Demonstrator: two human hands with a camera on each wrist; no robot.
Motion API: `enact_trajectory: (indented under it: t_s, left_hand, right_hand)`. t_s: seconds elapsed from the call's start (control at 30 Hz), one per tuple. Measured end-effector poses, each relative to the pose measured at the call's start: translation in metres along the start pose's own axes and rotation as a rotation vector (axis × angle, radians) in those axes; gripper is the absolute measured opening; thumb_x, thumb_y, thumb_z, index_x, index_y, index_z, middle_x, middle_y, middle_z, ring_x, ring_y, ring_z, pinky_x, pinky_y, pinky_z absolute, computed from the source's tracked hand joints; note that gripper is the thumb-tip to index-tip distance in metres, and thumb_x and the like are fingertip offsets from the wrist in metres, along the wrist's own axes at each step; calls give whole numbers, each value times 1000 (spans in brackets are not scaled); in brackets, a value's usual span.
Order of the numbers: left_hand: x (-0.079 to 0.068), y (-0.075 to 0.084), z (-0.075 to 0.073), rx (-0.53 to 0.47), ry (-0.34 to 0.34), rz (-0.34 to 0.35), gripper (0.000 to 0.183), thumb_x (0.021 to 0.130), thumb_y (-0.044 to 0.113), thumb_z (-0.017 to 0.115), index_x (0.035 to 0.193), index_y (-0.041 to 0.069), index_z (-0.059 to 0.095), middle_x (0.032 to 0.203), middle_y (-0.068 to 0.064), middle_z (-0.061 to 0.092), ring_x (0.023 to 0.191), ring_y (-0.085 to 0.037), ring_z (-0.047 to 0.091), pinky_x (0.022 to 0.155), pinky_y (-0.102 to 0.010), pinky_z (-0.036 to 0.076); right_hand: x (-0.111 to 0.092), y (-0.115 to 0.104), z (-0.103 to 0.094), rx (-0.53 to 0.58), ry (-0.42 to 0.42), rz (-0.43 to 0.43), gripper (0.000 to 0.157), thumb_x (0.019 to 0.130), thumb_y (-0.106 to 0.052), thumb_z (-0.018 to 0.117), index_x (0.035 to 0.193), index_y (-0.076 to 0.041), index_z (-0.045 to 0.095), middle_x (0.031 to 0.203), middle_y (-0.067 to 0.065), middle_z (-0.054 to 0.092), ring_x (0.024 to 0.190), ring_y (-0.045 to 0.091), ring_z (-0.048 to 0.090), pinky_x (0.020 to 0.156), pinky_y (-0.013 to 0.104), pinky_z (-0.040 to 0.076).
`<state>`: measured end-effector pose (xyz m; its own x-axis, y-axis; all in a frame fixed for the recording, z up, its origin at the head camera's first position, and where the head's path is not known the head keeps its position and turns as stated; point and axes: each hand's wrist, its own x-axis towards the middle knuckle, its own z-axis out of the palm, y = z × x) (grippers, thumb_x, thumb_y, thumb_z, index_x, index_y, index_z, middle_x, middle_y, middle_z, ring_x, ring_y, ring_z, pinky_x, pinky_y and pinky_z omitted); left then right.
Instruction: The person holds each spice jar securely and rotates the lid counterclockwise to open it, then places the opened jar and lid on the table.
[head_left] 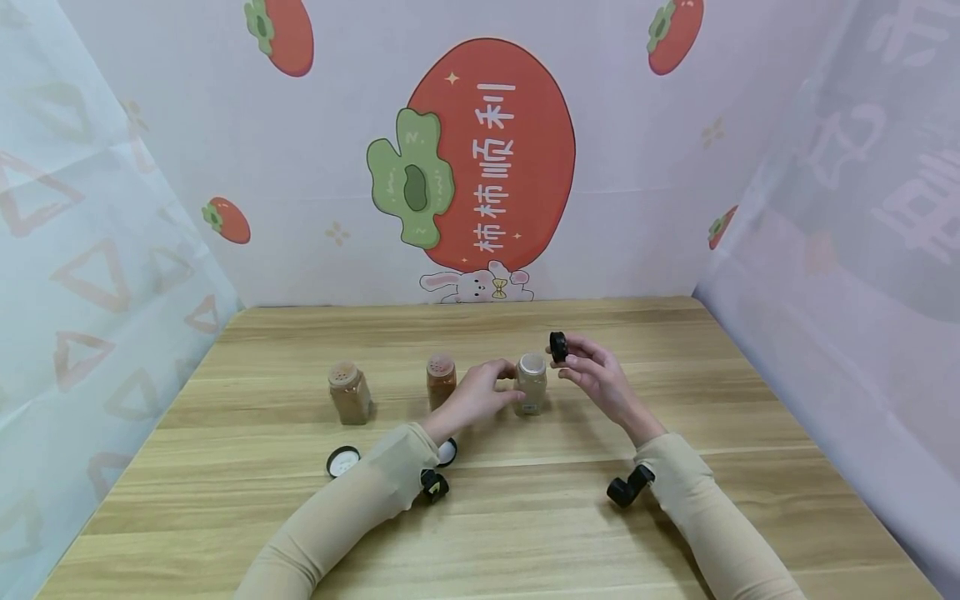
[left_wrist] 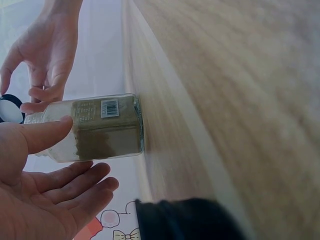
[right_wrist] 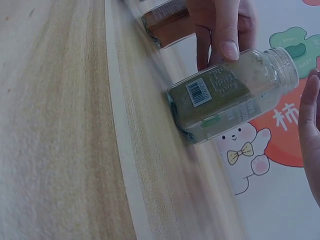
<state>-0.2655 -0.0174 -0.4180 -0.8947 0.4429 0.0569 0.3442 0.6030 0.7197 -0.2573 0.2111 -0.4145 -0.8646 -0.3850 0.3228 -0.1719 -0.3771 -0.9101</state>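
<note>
A glass spice jar (head_left: 532,387) with brownish-grey powder stands uncapped on the wooden table. My left hand (head_left: 483,390) holds it near the shoulder, thumb on the near side and fingers on the far side. The barcode label of the jar (left_wrist: 107,127) faces the left wrist camera. Just right of the jar's mouth, my right hand (head_left: 598,377) pinches a black screw cap (head_left: 558,347), its white lining visible in the left wrist view. In the right wrist view only part of the right hand shows at the edge, and the cap is out of sight.
Left of my left hand stands a shaker jar (head_left: 441,382) of reddish-brown powder. Farther left is another shaker jar (head_left: 350,393) with lighter brown powder. Two loose caps lie near them, one cap (head_left: 343,461) at left and another cap (head_left: 447,452) partly behind the left sleeve.
</note>
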Motion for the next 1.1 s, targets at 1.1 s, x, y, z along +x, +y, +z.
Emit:
enact_trajectory:
  t_s: [1.1]
  left_hand:
    - [-1,3,-1,19,7,6,42,85,25,71,121,6,58,125,-10,61,119,-27,56,103,-41,45]
  right_hand:
    - [-3,0,0,32,-36,28,29,96,-2,45,125,-6,49,122,6,62,105,15,63,87,23,53]
